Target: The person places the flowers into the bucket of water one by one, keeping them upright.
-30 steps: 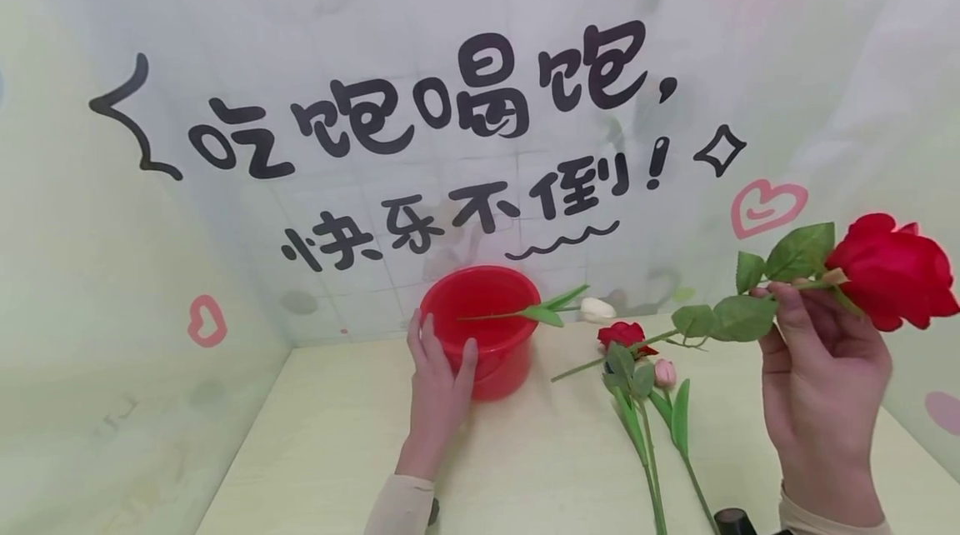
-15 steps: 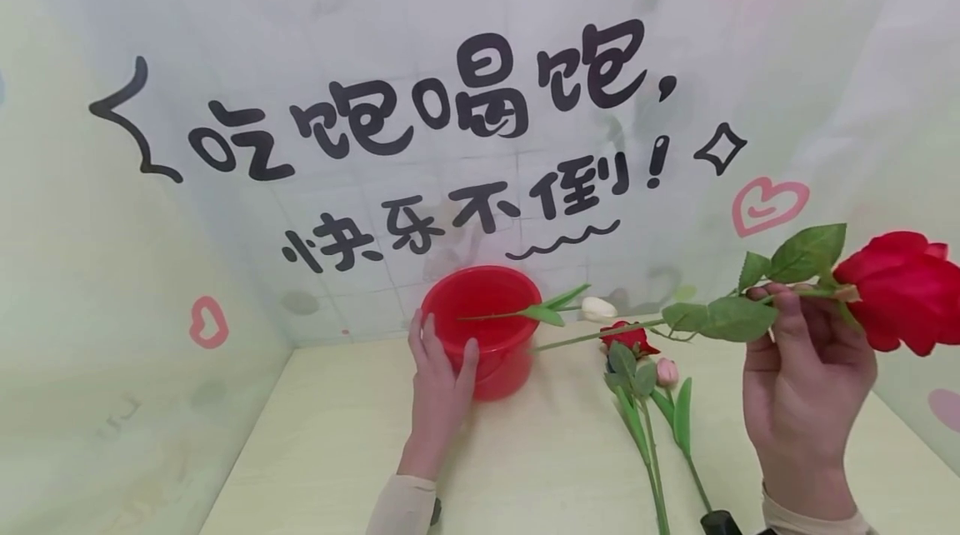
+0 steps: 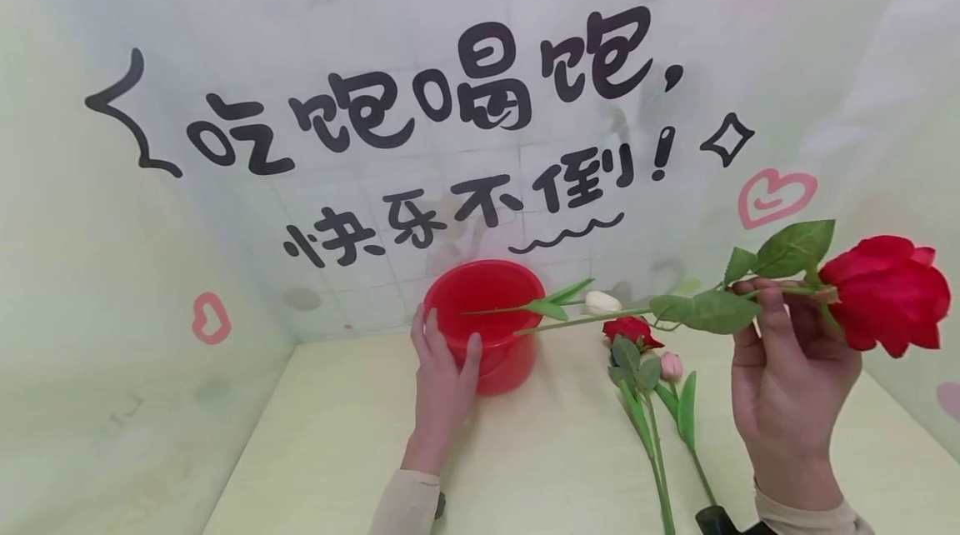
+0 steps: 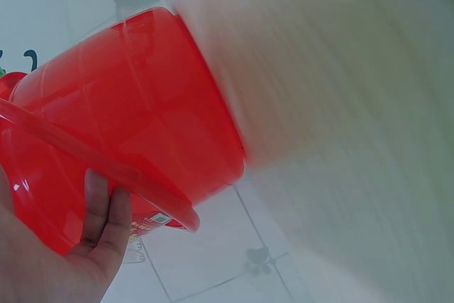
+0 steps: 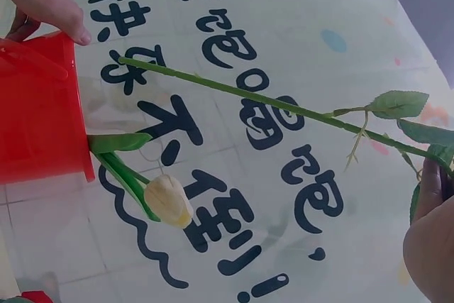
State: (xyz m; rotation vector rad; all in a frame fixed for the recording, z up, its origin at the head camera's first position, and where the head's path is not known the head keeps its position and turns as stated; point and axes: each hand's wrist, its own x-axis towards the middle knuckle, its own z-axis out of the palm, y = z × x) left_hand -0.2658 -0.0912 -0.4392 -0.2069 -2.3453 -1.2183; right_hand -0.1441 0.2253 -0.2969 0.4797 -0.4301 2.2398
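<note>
My left hand (image 3: 444,389) holds the side of a red plastic bucket (image 3: 510,368), fingers and thumb spread against its wall. In the left wrist view, fingers (image 4: 117,221) touch the bucket beside its handle (image 4: 78,148). A white tulip (image 3: 602,302) leans over the bucket's right rim, its stem inside. My right hand (image 3: 795,397) pinches an artificial red rose (image 3: 885,293) by the stem just below the bloom. The rose lies nearly level, its cut end pointing left. In the right wrist view, the tip of the rose stem (image 5: 128,60) stands apart from the bucket's rim.
A smaller red rose (image 3: 632,331) and a pink tulip (image 3: 671,366) lie on the pale table (image 3: 337,435), right of the bucket. A black object (image 3: 716,521) shows at the bottom edge. Behind the table is a printed backdrop (image 3: 360,2).
My right hand has moved left with the rose, bringing its stem end close to the bucket's rim. The left hand stays on the bucket. The head view has shifted slightly.
</note>
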